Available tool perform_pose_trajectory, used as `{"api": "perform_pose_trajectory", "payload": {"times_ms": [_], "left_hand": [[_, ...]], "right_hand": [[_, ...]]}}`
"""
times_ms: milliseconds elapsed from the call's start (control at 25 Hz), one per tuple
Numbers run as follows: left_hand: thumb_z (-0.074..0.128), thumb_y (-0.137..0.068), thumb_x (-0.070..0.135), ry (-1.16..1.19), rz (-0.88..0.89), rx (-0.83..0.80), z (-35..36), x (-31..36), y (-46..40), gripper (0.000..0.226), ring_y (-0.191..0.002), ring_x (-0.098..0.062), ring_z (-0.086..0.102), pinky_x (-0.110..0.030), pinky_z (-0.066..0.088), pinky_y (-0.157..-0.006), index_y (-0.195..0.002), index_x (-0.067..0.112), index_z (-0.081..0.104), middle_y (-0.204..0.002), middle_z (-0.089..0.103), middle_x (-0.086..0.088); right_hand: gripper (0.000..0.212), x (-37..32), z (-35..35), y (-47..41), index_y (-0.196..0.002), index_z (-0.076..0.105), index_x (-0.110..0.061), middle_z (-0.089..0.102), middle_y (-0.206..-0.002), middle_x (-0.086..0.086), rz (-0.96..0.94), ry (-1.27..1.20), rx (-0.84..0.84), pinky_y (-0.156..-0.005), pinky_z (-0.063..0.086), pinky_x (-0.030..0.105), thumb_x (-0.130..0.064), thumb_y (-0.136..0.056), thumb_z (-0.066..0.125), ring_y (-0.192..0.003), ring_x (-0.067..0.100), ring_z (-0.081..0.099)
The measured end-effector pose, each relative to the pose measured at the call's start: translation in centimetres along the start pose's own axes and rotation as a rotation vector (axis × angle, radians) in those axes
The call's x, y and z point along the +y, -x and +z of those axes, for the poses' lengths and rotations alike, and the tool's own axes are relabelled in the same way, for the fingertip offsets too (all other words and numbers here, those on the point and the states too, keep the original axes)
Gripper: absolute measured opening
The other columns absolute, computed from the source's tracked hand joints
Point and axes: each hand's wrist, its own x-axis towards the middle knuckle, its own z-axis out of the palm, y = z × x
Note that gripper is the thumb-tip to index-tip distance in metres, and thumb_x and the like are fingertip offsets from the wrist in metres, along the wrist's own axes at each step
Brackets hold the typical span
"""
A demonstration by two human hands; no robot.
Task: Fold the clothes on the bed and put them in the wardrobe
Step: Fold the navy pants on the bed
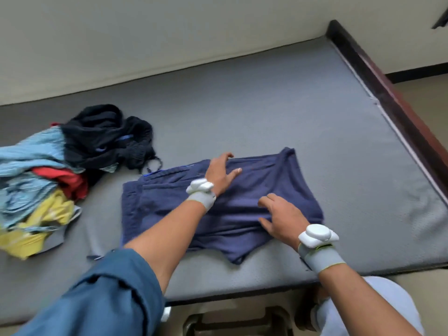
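Observation:
A navy blue garment lies partly folded on the grey mattress, near its front edge. My left hand rests flat on the garment's upper part, fingers spread. My right hand presses flat on its lower right part, fingers apart. Neither hand grips the cloth. Both wrists wear white bands. A heap of unfolded clothes sits at the left: light blue, red, yellow and a black piece on top at the back.
The mattress meets a pale wall at the back. A dark wooden bed frame runs along the right side, with floor beyond it. My knee in pale trousers is by the front edge.

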Motion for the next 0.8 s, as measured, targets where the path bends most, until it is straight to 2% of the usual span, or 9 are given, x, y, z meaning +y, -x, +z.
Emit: {"api": "perform_pose_trajectory", "payload": {"times_ms": [80, 160, 240, 320, 440, 640, 720, 800], "left_hand": [[0.072, -0.083, 0.029, -0.003, -0.089, 0.272, -3.7, -5.4, 4.6, 0.05, -0.114, -0.031, 0.05, -0.032, 0.035, -0.098, -0.125, 0.011, 0.054, -0.12, 0.06, -0.011], [0.073, -0.082, 0.027, 0.017, -0.293, 0.459, -6.3, -9.4, 8.2, 0.055, -0.118, -0.035, 0.045, -0.035, 0.032, -0.101, -0.128, 0.008, 0.049, -0.126, 0.057, -0.013], [0.074, -0.08, 0.031, 0.04, -0.571, 0.464, -8.4, -12.5, 10.3, 0.067, -0.125, -0.039, 0.039, -0.04, 0.027, -0.106, -0.133, 0.003, 0.043, -0.135, 0.05, -0.018], [0.074, -0.079, 0.036, 0.004, -0.709, 0.362, -8.8, -13.9, 10.7, 0.073, -0.129, -0.039, 0.037, -0.04, 0.026, -0.108, -0.135, 0.003, 0.041, -0.139, 0.047, -0.019], [0.075, -0.077, 0.037, 0.072, -0.663, 0.309, -9.5, -15.2, 10.8, 0.068, -0.123, -0.037, 0.047, -0.039, 0.035, -0.103, -0.13, 0.005, 0.046, -0.133, 0.053, -0.017], [0.077, -0.076, 0.034, 0.201, -0.672, 0.282, -10.6, -16.3, 9.9, 0.046, -0.113, -0.033, 0.054, -0.032, 0.04, -0.093, -0.111, 0.006, 0.063, -0.12, 0.057, -0.016], [0.07, -0.083, 0.033, 0.203, -0.557, 0.282, -10.5, -16.4, 10.0, 0.041, -0.115, -0.033, 0.054, -0.032, 0.041, -0.094, -0.115, 0.008, 0.063, -0.121, 0.057, -0.016], [0.06, -0.091, 0.033, 0.226, -0.436, 0.254, -10.6, -16.3, 10.7, 0.045, -0.122, -0.034, 0.049, -0.035, 0.04, -0.098, -0.129, 0.01, 0.053, -0.129, 0.056, -0.015]], "right_hand": [[0.045, -4.0, 2.9, -1.7, -0.127, 0.05, -0.016, 0.048, -0.131, 0.004, -0.079, 0.005, -0.074, -0.099, 0.042, 0.04, -0.027, -0.084, 0.062, -0.123, 0.026, 0.046], [0.061, -6.9, 5.0, -2.9, -0.142, 0.038, -0.015, 0.033, -0.151, 0.006, -0.11, 0.009, -0.128, -0.108, 0.035, 0.039, -0.025, -0.086, 0.061, -0.139, 0.025, 0.032], [0.07, -10.1, 6.7, -3.7, -0.149, 0.027, -0.014, 0.016, -0.16, 0.007, -0.134, 0.048, -0.154, -0.114, 0.028, 0.04, -0.023, -0.087, 0.059, -0.146, 0.025, 0.018], [0.074, -12.0, 8.0, -3.8, -0.152, 0.018, -0.015, 0.004, -0.162, 0.004, -0.118, 0.117, -0.21, -0.118, 0.019, 0.044, -0.025, -0.09, 0.056, -0.149, 0.023, 0.007], [0.075, -14.3, 9.7, -3.8, -0.154, 0.01, -0.016, -0.003, -0.163, 0.002, -0.094, 0.222, -0.302, -0.119, 0.012, 0.048, -0.026, -0.093, 0.052, -0.15, 0.023, -0.001], [0.075, -15.9, 10.5, -4.3, -0.154, 0.008, -0.016, -0.005, -0.163, 0.002, -0.074, 0.266, -0.302, -0.118, 0.01, 0.05, -0.025, -0.092, 0.051, -0.15, 0.024, -0.003], [0.076, -16.4, 10.4, -4.6, -0.154, 0.007, -0.017, -0.006, -0.162, 0.001, -0.061, 0.25, -0.299, -0.118, 0.01, 0.051, -0.025, -0.092, 0.051, -0.15, 0.023, -0.004], [0.078, -16.7, 10.2, -4.8, -0.154, 0.006, -0.018, -0.007, -0.162, 0.0, -0.051, 0.234, -0.284, -0.118, 0.011, 0.052, -0.025, -0.092, 0.051, -0.15, 0.023, -0.004]]}}
